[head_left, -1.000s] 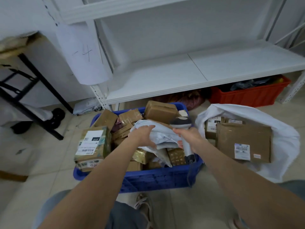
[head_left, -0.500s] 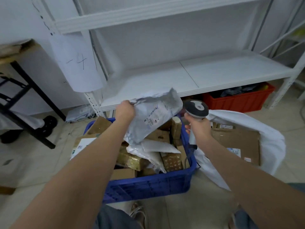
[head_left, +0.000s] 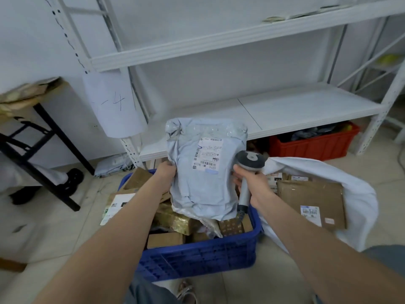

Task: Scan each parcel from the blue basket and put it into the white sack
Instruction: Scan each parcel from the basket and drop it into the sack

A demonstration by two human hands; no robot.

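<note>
1. The bare left forearm (head_left: 109, 233) enters from the lower left corner and stretches forward and to the right, with the wrist straight.
2. The left hand (head_left: 167, 172) grips the left edge of a grey parcel (head_left: 203, 178) and holds it upright in the air. Its fingers curl behind the bag and are mostly hidden.
3. The bare right forearm (head_left: 311, 242) enters from the lower right corner and reaches forward and to the left.
4. The right hand (head_left: 252, 183) is wrapped round the handle of a scanner (head_left: 249, 160), head uppermost, just beside the parcel's right edge.
5. Both hands are at about the same height, with the parcel between them.
</note>
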